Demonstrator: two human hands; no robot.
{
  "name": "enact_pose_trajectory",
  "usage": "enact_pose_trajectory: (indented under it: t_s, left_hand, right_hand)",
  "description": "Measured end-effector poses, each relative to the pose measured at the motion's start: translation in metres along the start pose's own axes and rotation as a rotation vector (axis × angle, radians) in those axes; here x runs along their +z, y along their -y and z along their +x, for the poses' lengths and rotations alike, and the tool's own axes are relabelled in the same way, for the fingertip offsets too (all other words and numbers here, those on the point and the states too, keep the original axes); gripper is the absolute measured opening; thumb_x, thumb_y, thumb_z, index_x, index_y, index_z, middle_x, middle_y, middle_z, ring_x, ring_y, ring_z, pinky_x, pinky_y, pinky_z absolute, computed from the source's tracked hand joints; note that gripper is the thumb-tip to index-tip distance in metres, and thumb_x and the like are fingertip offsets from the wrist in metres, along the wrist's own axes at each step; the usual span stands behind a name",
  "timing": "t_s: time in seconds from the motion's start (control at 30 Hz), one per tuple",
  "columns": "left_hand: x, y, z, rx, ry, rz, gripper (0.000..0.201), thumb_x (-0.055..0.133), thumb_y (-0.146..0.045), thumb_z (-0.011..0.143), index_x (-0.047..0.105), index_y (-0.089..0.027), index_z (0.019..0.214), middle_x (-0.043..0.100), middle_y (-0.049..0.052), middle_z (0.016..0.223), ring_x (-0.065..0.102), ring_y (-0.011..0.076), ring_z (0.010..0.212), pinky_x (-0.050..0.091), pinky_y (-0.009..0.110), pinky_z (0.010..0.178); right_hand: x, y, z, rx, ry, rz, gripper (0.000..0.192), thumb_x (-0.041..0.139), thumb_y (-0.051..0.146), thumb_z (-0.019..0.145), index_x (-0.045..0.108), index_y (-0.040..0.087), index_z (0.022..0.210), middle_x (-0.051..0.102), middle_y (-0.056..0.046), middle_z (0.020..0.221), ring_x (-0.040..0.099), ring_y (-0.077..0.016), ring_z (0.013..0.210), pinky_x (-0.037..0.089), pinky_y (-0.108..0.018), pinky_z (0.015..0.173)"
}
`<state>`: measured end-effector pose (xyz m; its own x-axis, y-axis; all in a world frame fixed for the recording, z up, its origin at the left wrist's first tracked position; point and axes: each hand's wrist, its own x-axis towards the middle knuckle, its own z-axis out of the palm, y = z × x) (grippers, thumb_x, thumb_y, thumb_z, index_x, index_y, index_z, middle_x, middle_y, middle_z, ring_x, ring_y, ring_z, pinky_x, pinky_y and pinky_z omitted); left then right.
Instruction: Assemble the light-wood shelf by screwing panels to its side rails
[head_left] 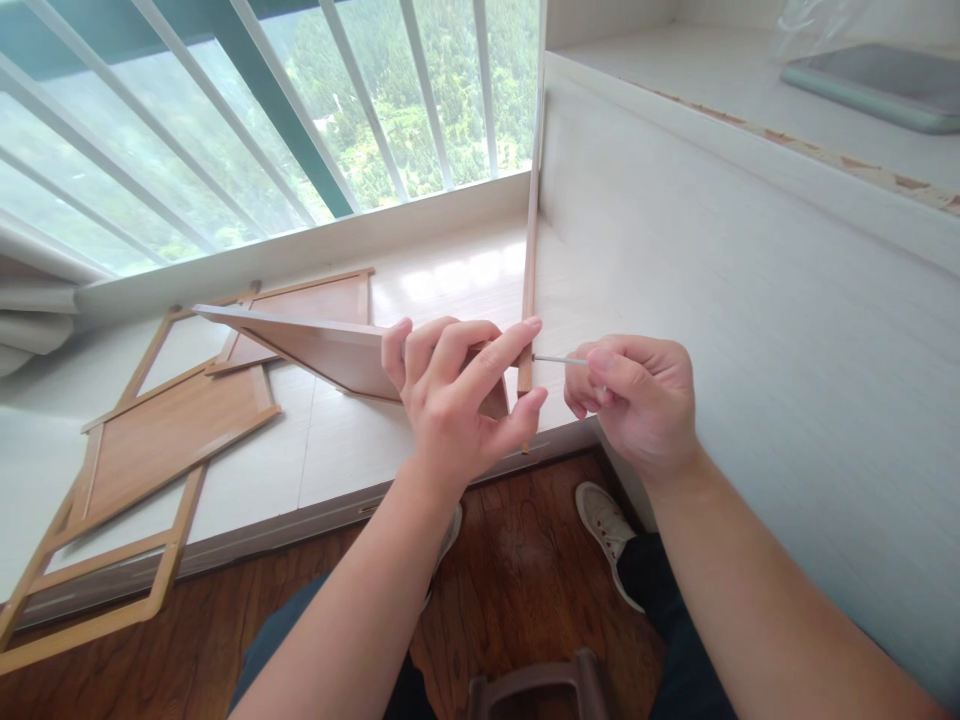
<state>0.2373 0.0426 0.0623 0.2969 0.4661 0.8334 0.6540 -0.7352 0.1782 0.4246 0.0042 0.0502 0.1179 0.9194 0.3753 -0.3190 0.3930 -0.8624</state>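
My left hand (457,395) curls around the end of a brown wooden shelf panel (322,350), its index finger and thumb reaching to an upright wooden leg (529,270). The panel stands tilted on the white ledge, its right end at the leg and partly hidden by my fingers. My right hand (637,395) is closed on a thin metal rod (559,359) that looks like a hex key. The rod's tip meets the right side of the leg near its lower end; its other end is hidden in my fist.
On the ledge (345,440) at left lie a wooden frame (191,500) and more shelf panels (165,440). A barred window (420,100) is behind. At right rises a white cabinet side (750,330) with a phone (885,85) on top. A brown stool (532,680) is below.
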Motion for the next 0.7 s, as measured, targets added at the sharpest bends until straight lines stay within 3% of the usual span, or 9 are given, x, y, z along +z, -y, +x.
enact_pose_trajectory:
  t_s: [0.33, 0.7]
  left_hand:
    - [-0.0007, -0.0001, -0.0002, 0.012, 0.003, 0.016, 0.050, 0.049, -0.064, 0.100, 0.079, -0.036, 0.128, 0.075, 0.005, 0.100, 0.061, 0.0269, 0.107, 0.027, 0.049, 0.119]
    - [0.0007, -0.0006, 0.0011, 0.044, -0.031, -0.022, 0.047, 0.051, -0.061, 0.101, 0.079, -0.035, 0.129, 0.074, 0.005, 0.099, 0.061, 0.0268, 0.104, 0.026, 0.050, 0.118]
  right_hand:
    - [0.0066, 0.0075, 0.0026, 0.137, 0.034, 0.145, 0.044, 0.072, 0.028, 0.091, 0.053, 0.019, 0.052, 0.044, 0.003, 0.048, 0.045, -0.0119, 0.045, 0.039, -0.028, 0.047]
    - [0.0000, 0.0012, -0.0009, -0.016, -0.003, -0.054, 0.039, 0.073, 0.034, 0.097, 0.062, 0.020, 0.063, 0.056, 0.002, 0.058, 0.053, -0.0139, 0.055, 0.042, -0.030, 0.055]
